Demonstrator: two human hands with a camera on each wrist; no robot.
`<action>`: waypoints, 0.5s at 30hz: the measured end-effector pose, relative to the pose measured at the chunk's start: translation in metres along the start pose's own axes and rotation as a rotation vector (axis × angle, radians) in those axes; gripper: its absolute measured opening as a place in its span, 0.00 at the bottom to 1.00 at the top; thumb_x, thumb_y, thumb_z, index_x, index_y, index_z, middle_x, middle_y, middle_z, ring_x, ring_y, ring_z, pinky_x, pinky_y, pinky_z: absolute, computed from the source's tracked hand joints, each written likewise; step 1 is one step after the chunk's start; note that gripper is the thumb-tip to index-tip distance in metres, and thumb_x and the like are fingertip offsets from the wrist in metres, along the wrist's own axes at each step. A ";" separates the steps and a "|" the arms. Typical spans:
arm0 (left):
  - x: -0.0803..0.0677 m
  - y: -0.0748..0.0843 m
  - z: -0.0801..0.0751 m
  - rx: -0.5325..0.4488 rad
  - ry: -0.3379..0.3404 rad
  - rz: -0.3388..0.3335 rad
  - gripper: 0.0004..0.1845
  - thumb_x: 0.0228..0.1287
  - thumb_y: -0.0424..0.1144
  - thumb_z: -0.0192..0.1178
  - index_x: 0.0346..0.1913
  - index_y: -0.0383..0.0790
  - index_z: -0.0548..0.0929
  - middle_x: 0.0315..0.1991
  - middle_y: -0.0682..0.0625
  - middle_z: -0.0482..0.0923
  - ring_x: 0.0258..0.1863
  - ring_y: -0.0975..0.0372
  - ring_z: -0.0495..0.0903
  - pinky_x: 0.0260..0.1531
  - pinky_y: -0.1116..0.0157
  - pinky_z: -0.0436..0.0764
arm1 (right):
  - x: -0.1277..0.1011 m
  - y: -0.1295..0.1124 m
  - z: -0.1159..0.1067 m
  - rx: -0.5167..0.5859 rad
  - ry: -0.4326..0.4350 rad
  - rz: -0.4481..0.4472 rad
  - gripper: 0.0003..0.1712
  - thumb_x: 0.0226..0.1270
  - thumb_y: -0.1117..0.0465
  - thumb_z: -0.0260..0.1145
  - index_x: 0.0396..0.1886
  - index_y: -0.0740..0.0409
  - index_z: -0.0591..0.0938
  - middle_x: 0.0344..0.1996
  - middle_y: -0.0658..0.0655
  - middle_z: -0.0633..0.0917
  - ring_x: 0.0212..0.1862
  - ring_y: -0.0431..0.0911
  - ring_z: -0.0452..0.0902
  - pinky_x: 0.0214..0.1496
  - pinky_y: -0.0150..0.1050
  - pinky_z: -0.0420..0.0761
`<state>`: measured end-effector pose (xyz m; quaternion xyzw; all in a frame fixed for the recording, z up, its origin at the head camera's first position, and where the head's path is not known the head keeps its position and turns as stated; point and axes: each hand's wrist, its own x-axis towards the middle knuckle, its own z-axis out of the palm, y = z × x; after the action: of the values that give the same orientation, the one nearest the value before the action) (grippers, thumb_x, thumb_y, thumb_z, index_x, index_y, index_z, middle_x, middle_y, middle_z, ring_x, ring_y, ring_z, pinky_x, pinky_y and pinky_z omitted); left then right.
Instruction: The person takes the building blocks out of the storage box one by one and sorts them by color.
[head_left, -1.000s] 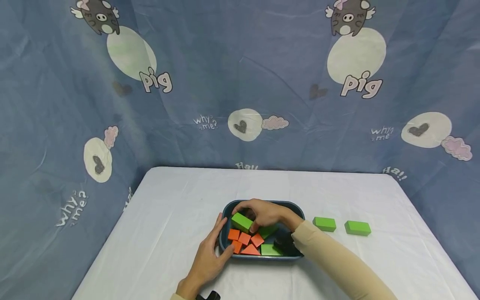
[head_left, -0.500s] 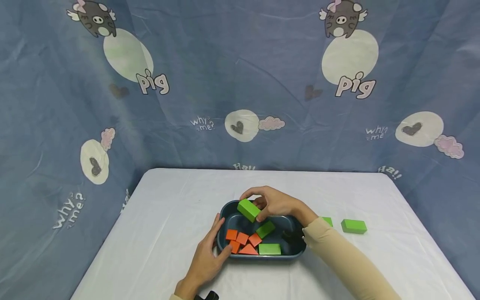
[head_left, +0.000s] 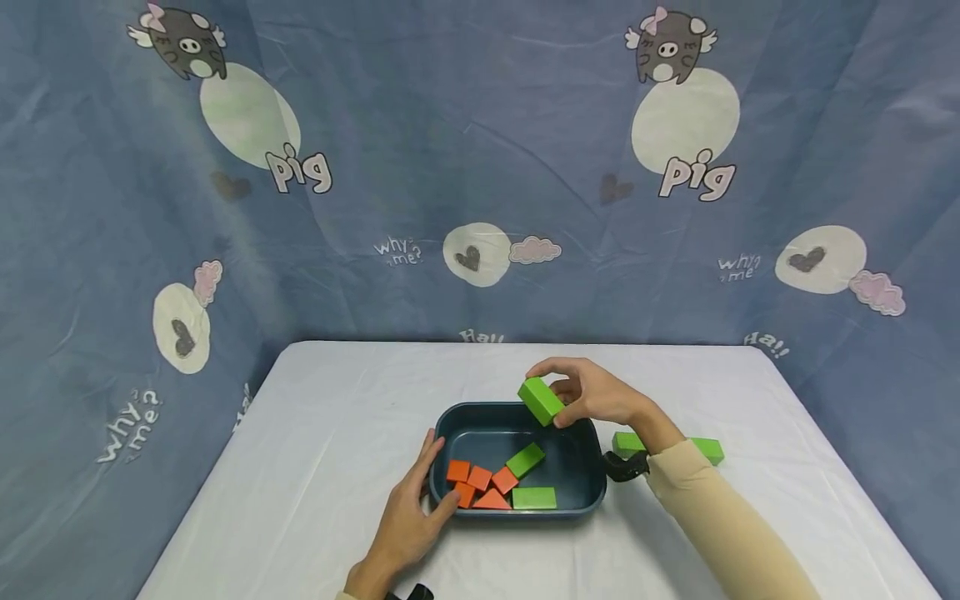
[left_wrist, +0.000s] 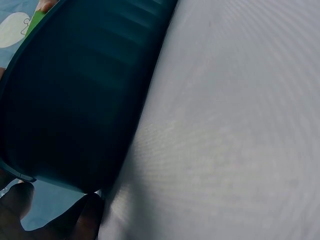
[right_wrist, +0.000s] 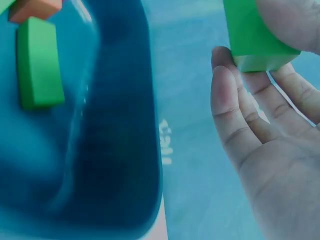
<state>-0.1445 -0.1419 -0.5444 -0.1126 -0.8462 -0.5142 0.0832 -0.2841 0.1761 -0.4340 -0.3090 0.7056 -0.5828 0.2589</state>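
Lifted green block (head_left: 540,401) now above bin rim (head_left: 480,410) — orange blocks (head_left: 477,485) inside.

The person's right hand (head_left: 592,396) is raised above the far right corner of a dark blue bin (head_left: 450,421), fingers and thumb curled to pinch a green block (head_left: 540,401). Its beige-sleeved forearm reaches in from the bin's near right. The left hand (head_left: 408,517) rests with straight fingers against the bin's near left wall.
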 end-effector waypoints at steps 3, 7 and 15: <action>-0.001 -0.001 -0.001 -0.001 0.004 -0.015 0.39 0.69 0.48 0.67 0.79 0.44 0.64 0.81 0.47 0.52 0.75 0.54 0.61 0.62 0.53 0.77 | -0.012 0.002 -0.008 0.026 0.029 -0.003 0.41 0.49 0.80 0.71 0.68 0.65 0.73 0.54 0.68 0.80 0.49 0.60 0.82 0.43 0.48 0.87; -0.001 -0.002 -0.002 -0.009 0.004 -0.019 0.39 0.69 0.48 0.67 0.79 0.43 0.64 0.81 0.47 0.52 0.75 0.54 0.62 0.62 0.53 0.77 | -0.028 0.007 -0.017 0.037 0.063 0.010 0.42 0.50 0.79 0.71 0.68 0.65 0.72 0.56 0.68 0.80 0.51 0.59 0.82 0.44 0.46 0.87; 0.000 -0.001 -0.001 -0.019 -0.007 -0.005 0.39 0.70 0.47 0.66 0.79 0.43 0.64 0.81 0.50 0.51 0.74 0.54 0.62 0.62 0.55 0.77 | -0.068 0.014 -0.035 0.009 0.161 0.044 0.42 0.52 0.80 0.71 0.69 0.66 0.70 0.57 0.69 0.79 0.52 0.58 0.83 0.44 0.46 0.87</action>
<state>-0.1449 -0.1433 -0.5453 -0.1129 -0.8419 -0.5219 0.0780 -0.2659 0.2515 -0.4406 -0.2445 0.7281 -0.6030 0.2154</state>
